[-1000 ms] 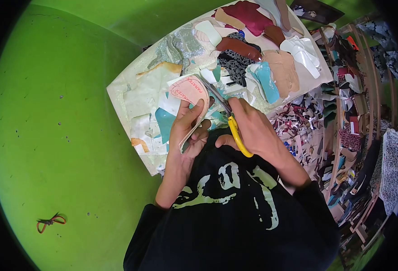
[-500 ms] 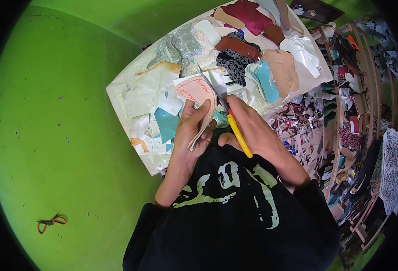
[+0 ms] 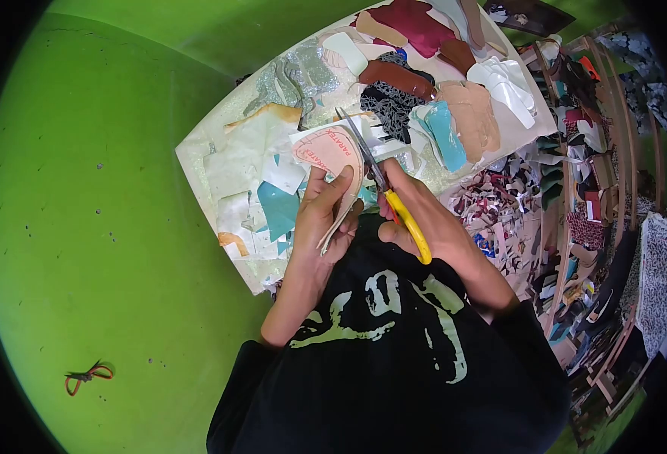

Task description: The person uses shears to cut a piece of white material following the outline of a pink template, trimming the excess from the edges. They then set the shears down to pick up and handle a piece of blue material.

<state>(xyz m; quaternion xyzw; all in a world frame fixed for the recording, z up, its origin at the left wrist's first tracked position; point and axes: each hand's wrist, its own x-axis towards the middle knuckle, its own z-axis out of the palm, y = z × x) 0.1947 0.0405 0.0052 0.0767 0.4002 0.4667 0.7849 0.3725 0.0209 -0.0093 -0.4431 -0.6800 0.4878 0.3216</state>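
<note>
My left hand (image 3: 324, 210) pinches a curved sole-shaped piece with red "PARATEX" print (image 3: 329, 150), its lower end hanging down by the palm. White material (image 3: 304, 136) shows along the piece's upper edge. Yellow-handled scissors (image 3: 407, 223) are in my right hand (image 3: 428, 219), its fingers closed around the handles. Their blades point up and left, slightly parted, beside the right edge of the printed piece. Below both hands the table (image 3: 189, 155) holds scraps, among them a teal piece (image 3: 276, 208) left of my left hand.
Maroon material (image 3: 416, 26), a brown piece (image 3: 398, 79), tan pieces (image 3: 468, 121) and white pieces (image 3: 503, 83) lie on the table's far part. Scraps (image 3: 496, 216) are heaped right of the table, near shelves (image 3: 621, 151). A green wall (image 3: 121, 189) stands at left.
The scissor blades have parted slightly, and the yellow handle has shifted a little right. My left hand and the printed piece are almost unchanged.
</note>
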